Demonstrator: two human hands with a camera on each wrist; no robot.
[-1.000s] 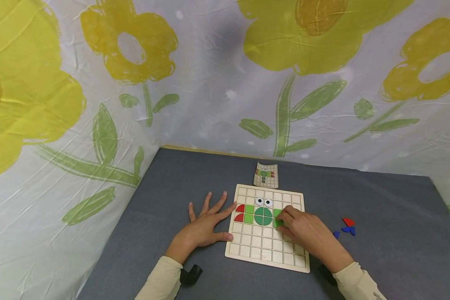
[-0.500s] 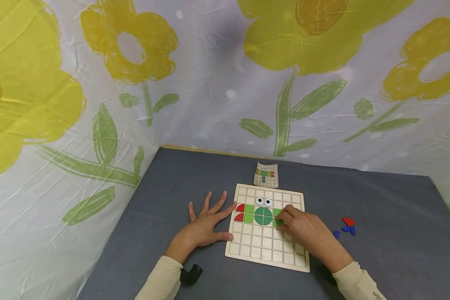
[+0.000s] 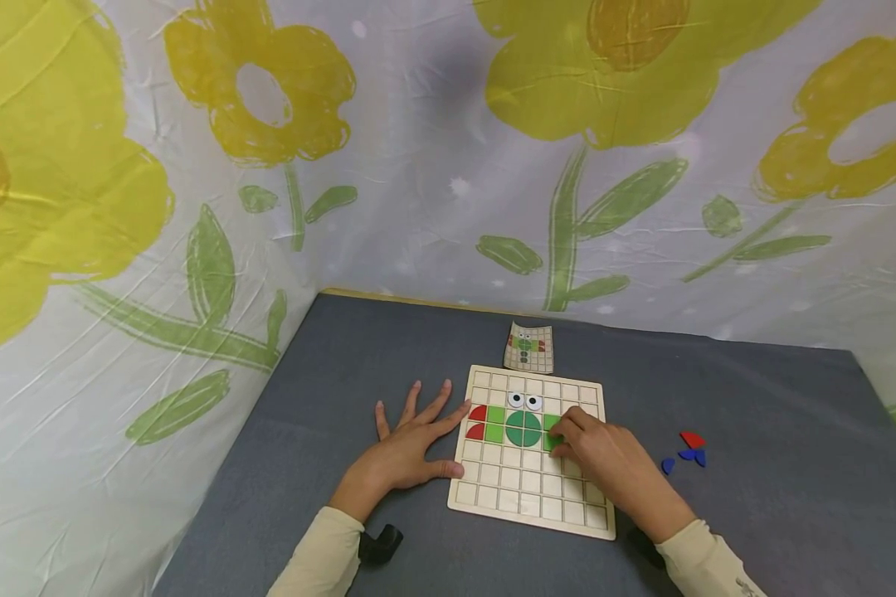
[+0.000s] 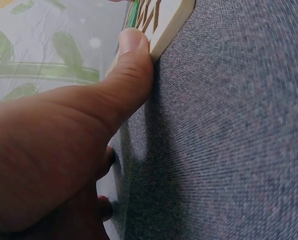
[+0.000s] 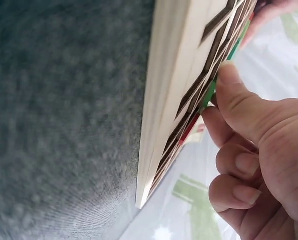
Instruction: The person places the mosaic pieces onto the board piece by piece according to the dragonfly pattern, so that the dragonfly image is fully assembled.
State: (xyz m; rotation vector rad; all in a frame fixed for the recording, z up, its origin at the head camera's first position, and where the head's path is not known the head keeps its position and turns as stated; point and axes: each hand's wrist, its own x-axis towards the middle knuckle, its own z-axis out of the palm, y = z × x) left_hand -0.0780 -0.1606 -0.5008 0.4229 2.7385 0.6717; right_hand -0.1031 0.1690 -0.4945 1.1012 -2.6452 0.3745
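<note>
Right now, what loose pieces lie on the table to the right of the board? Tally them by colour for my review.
Red piece: 1
Blue pieces: 3
Total visible beside the board: 4

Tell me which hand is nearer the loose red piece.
Right. The right hand is over the board, left of the red piece; the left hand is farther left, at the board's left edge.

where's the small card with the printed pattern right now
In the head view, the small card lies on the dark table, just beyond the middle of the wooden grid board's far edge.
</note>
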